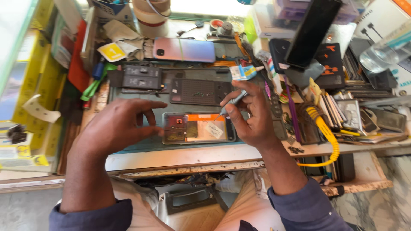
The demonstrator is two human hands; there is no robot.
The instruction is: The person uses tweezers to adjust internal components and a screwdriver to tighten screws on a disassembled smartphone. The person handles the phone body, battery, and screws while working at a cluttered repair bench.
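An opened phone (198,128) lies face down on the dark work mat (128,145), its circuit board and an orange strip exposed. My left hand (117,124) rests at the phone's left end, fingers spread and thumb touching its edge. My right hand (250,113) hovers over the phone's right end and pinches a slim grey screwdriver (233,102), whose tip points down at the phone's upper right part. Both forearms come in from the bottom in blue sleeves.
Behind the phone lie a dark perforated plate (199,91), black flat parts (141,77) and a pink-blue phone back (184,49). To the right are stacked phones, tools, a yellow coiled cable (325,132) and a clear bottle (385,51). Yellow boxes (30,85) stand left.
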